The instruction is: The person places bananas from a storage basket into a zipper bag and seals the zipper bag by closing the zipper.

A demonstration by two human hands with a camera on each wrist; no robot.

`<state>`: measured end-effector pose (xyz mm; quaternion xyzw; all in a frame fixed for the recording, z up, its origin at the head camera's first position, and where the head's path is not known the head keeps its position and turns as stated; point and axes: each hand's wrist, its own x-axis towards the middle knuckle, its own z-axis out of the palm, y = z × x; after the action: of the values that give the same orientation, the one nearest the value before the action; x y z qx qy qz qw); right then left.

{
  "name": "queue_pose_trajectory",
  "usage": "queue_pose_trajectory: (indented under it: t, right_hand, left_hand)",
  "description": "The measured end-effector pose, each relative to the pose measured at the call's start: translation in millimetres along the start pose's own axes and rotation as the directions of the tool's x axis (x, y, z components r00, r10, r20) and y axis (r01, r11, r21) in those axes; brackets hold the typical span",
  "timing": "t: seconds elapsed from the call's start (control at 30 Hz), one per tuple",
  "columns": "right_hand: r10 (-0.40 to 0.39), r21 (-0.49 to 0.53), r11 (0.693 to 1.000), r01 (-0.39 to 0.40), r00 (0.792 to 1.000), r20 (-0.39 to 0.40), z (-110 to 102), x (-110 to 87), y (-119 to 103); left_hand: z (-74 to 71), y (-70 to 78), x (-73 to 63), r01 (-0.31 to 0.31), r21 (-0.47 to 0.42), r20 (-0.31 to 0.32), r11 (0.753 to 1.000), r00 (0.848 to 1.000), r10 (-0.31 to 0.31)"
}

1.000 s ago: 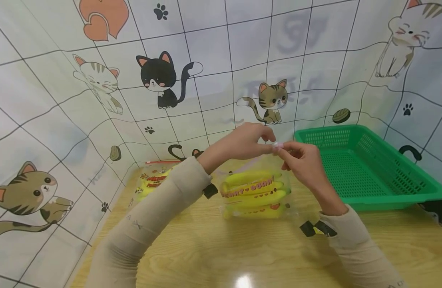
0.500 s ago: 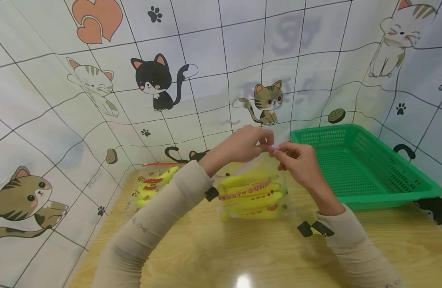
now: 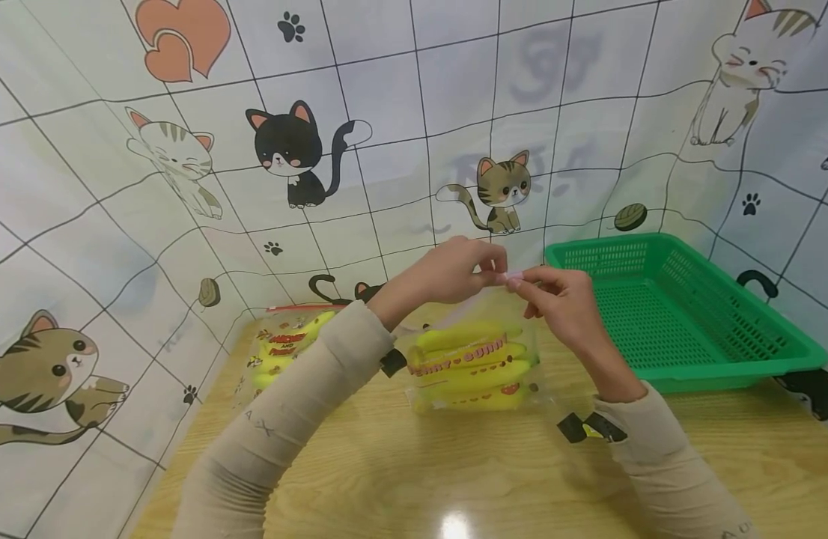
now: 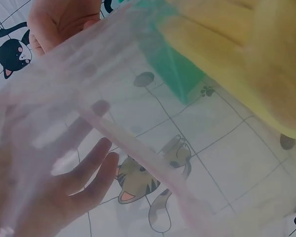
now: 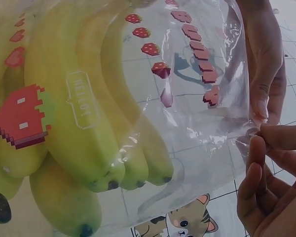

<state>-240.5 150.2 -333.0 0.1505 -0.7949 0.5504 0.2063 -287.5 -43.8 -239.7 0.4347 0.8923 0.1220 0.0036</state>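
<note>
A clear zip bag [image 3: 478,367] printed with pink lettering and strawberries hangs upright over the table, with several yellow bananas [image 5: 93,98] inside. Its pink zip strip [image 4: 138,148] runs along the top edge. My left hand [image 3: 454,271] pinches that top edge near the right corner between thumb and fingers; in the left wrist view it shows through the plastic. Right beside it, my right hand [image 3: 564,303] pinches the bag's top corner with thumb and index finger. The right wrist view shows both hands' fingertips meeting at this corner, the banana tips pointing down.
To the left on the wooden table [image 3: 387,479] lies another clear bag of bananas [image 3: 286,344] with a red zip, partly behind my left sleeve. A green slotted basket [image 3: 663,314] stands at the right. A cat-print sheet [image 3: 400,112] backs the table.
My left fingertips have moved slightly left along the bag's top edge, and a bit of pink strip shows between the hands. Both hands keep their pinch; the view has shifted slightly.
</note>
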Motion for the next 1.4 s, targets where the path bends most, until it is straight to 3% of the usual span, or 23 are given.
queue_pose_trajectory:
  t: [0.87, 1.4]
  right_hand:
    - [0.001, 0.012, 1.0, -0.001, 1.0, -0.008, -3.1, 0.9, 0.9]
    - [0.035, 0.013, 0.999, -0.035, 0.999, -0.017, -4.7, 0.3, 0.9]
  left_hand:
    - [2.5, -10.0, -12.0, 0.017, -0.02, -0.01, 1.0, 1.0, -0.017]
    - [5.5, -18.6, -19.7, 0.026, -0.026, -0.052, 0.999, 0.998, -0.027]
